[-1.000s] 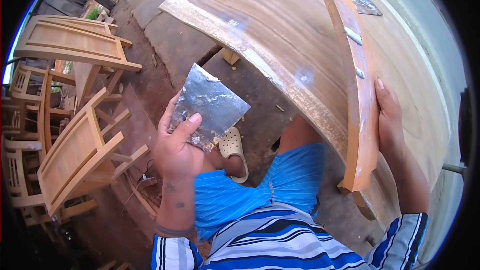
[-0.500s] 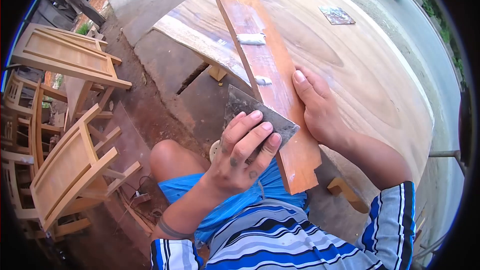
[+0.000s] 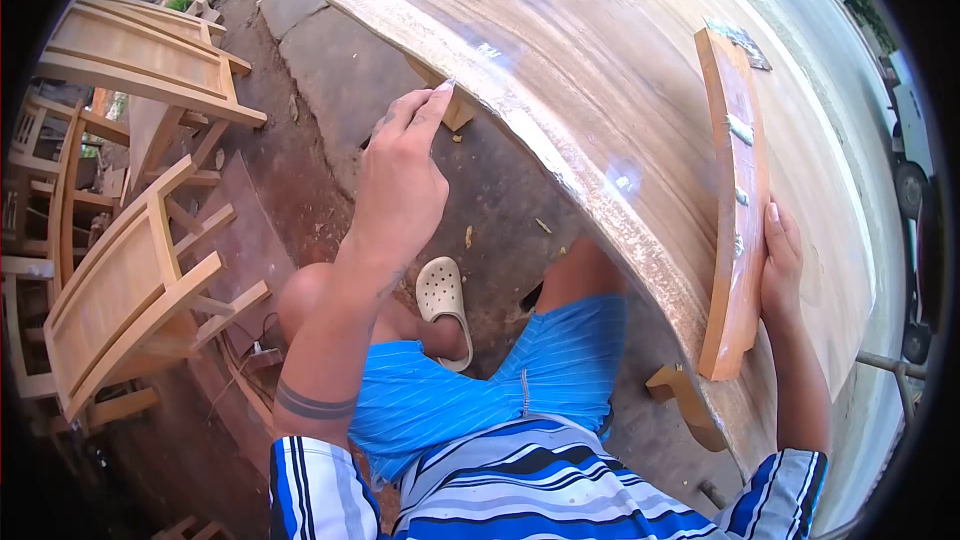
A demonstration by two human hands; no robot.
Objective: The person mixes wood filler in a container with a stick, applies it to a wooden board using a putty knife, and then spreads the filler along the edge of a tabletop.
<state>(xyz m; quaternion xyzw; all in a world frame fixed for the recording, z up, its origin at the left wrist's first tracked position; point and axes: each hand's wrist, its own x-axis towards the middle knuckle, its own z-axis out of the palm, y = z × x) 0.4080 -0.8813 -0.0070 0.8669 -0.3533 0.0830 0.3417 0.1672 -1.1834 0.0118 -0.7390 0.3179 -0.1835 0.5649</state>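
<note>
My right hand (image 3: 783,265) grips the right edge of an orange-brown wooden board (image 3: 712,280), tilted over the tabletop. Several whitish putty dabs (image 3: 740,130) lie along the board's face. My left hand (image 3: 405,165) is at the near edge of a large wood-grain tabletop (image 3: 640,100), fingers pressed together and fingertips by the rough pale rim. Whatever those fingers hold is hidden behind the hand; the dark flat scraper seen earlier does not show. Beyond the board's far end, a small smeared square plate (image 3: 738,43) lies partly covered on the tabletop.
Wooden chair frames (image 3: 140,290) stand on the left, with another panelled piece (image 3: 140,50) behind them. Below the tabletop, a curved wooden leg (image 3: 690,405) shows near my lap. My foot wears a beige clog (image 3: 440,295). A vehicle (image 3: 908,180) is on the road at right.
My left hand has left the board and moved up to the tabletop's edge; its scraper is no longer visible. My right hand has carried the board rightward, turning it more upright in view.
</note>
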